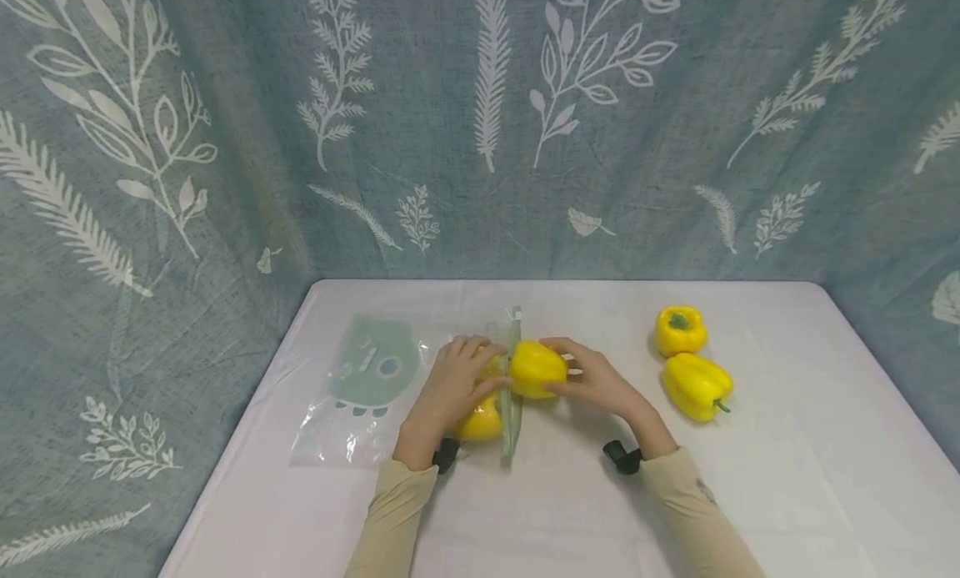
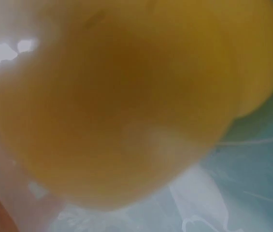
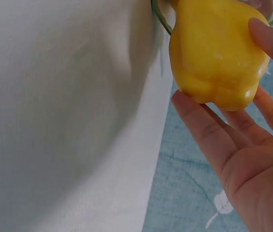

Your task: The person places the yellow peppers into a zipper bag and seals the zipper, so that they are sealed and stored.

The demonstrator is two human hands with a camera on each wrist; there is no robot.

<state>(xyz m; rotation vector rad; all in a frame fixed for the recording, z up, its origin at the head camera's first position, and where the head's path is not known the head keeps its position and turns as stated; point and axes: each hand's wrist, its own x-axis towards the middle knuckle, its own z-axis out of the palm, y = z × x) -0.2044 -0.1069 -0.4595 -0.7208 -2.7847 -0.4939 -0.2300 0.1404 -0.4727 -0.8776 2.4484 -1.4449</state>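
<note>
My right hand [image 1: 596, 379] grips a yellow bell pepper [image 1: 537, 369] between thumb and fingers, its stem end pointing left. That pepper is at the mouth of a clear plastic bag with a green edge [image 1: 508, 432]. My left hand [image 1: 452, 384] holds the bag from its left side, the thumb near the opening. Inside the bag lies another yellow bell pepper [image 1: 480, 421], partly hidden by the hand. Close up in the left wrist view, a blurred yellow pepper [image 2: 117, 106] shows through the plastic. The right wrist view shows fingertips on the gripped pepper [image 3: 218, 53].
Two more yellow bell peppers, one upright [image 1: 680, 330] and one lying [image 1: 697, 386], stand together at the right of the white table [image 1: 795, 478]. On the left lies a flat clear bag with a green print [image 1: 375, 361]. A patterned curtain [image 1: 420, 128] surrounds the table.
</note>
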